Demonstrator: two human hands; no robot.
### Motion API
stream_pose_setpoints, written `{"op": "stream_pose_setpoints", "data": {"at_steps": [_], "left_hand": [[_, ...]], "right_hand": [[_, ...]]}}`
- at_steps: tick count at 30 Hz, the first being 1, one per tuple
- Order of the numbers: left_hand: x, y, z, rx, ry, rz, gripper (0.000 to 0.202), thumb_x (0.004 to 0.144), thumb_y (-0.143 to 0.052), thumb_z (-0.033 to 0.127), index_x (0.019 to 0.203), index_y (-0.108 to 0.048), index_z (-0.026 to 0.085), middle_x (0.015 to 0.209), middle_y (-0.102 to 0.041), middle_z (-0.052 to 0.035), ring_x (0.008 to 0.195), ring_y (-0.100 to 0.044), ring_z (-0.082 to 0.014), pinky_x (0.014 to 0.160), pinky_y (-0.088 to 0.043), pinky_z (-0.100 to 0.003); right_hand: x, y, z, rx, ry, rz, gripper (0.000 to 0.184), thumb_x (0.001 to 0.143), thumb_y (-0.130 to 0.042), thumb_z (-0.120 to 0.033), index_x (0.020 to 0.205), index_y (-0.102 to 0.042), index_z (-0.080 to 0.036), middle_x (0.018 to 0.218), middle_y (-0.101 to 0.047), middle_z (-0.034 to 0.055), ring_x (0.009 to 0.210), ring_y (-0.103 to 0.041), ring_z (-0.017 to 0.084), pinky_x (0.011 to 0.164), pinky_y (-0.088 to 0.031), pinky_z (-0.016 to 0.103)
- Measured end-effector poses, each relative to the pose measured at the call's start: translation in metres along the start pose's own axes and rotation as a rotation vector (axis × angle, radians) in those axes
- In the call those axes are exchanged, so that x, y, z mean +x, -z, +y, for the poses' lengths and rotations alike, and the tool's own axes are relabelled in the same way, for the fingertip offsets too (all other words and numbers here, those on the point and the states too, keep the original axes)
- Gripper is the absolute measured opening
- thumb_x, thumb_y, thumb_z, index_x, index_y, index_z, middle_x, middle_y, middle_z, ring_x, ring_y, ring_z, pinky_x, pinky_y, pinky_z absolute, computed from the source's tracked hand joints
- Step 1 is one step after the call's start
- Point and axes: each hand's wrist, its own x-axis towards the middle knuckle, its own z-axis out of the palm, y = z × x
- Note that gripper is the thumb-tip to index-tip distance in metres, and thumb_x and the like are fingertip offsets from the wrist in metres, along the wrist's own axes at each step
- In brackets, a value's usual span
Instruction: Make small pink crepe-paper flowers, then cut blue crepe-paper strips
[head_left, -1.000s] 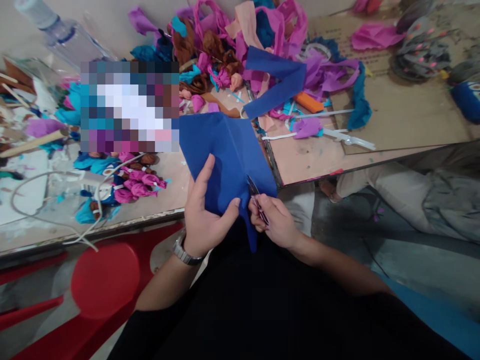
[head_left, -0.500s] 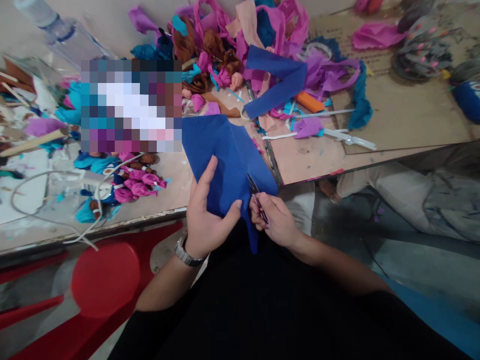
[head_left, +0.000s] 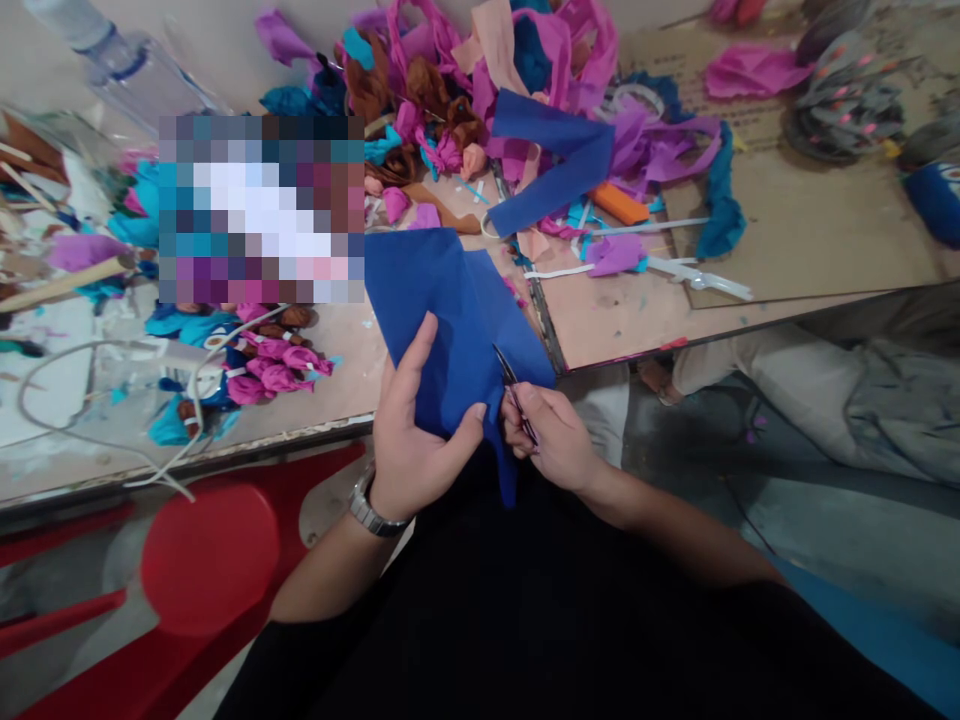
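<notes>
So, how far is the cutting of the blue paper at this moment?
Done: a narrow strip hangs partly free below the hands, and tied pink bundles lie on the table. In hand: the left hand holds the blue sheet while the right hand has the scissors in its lower edge. Left: most of the sheet is uncut.

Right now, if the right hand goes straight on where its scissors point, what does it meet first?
The blue sheet: the scissors in the right hand point up-left, tips at its edge. The table lies beyond; depth is unclear.
</notes>
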Motion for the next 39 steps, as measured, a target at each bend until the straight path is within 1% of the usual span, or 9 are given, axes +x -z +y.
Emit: {"op": "stream_pose_setpoints", "data": {"at_steps": [7,13,18,25,31,39], "left_hand": [[-0.0011,-0.0006,-0.0005,-0.008,-0.011,-0.002,0.089,0.086,-0.082,0.036,0.165,-0.041,0.026,0.168,-0.047,-0.01,0.155,-0.047,-0.0353,0.131,-0.039,-0.055],[-0.0015,-0.0006,0.0003,-0.012,-0.011,-0.013,0.089,0.087,-0.082,0.037,0.165,-0.04,0.027,0.168,-0.047,-0.0103,0.155,-0.046,-0.0361,0.132,-0.037,-0.057],[-0.0024,-0.0004,0.0024,-0.011,-0.008,-0.016,0.088,0.088,-0.082,0.036,0.165,-0.04,0.028,0.168,-0.047,-0.0091,0.155,-0.047,-0.0351,0.132,-0.038,-0.055],[-0.0022,0.0,0.0022,-0.019,-0.012,-0.021,0.089,0.088,-0.082,0.038,0.165,-0.04,0.027,0.168,-0.047,-0.0102,0.155,-0.047,-0.0354,0.132,-0.039,-0.056],[-0.0015,0.0003,0.0043,-0.02,-0.02,-0.03,0.086,0.089,-0.08,0.039,0.164,-0.041,0.027,0.168,-0.047,-0.0098,0.155,-0.047,-0.035,0.132,-0.039,-0.057],[-0.0009,0.001,0.0071,-0.019,-0.023,-0.037,0.086,0.088,-0.08,0.039,0.164,-0.041,0.027,0.168,-0.047,-0.0104,0.155,-0.048,-0.0349,0.131,-0.039,-0.057]], "right_hand": [[0.0001,0.0012,-0.0008,-0.013,0.023,-0.001,0.049,0.107,-0.052,-0.06,0.078,-0.053,-0.021,0.055,-0.039,-0.0078,0.049,-0.033,0.008,0.049,-0.031,0.022],[0.002,0.0022,0.0,-0.015,0.034,-0.002,0.05,0.107,-0.05,-0.062,0.08,-0.055,-0.021,0.055,-0.039,-0.0083,0.047,-0.032,0.008,0.048,-0.031,0.022],[0.0033,0.0028,0.0007,-0.047,0.056,0.016,0.05,0.107,-0.05,-0.062,0.078,-0.053,-0.021,0.054,-0.039,-0.008,0.048,-0.034,0.009,0.05,-0.033,0.022],[0.0038,0.0025,-0.0004,-0.011,0.022,0.013,0.051,0.105,-0.05,-0.066,0.081,-0.056,-0.021,0.054,-0.038,-0.0085,0.047,-0.031,0.008,0.047,-0.031,0.021],[0.0053,0.0029,-0.0009,-0.039,0.014,0.039,0.054,0.103,-0.053,-0.068,0.077,-0.053,-0.021,0.054,-0.039,-0.0081,0.047,-0.032,0.008,0.047,-0.031,0.021],[0.0069,0.0024,-0.0007,-0.01,0.005,0.059,0.054,0.102,-0.053,-0.07,0.079,-0.055,-0.021,0.054,-0.04,-0.0077,0.046,-0.031,0.008,0.047,-0.029,0.022]]}}
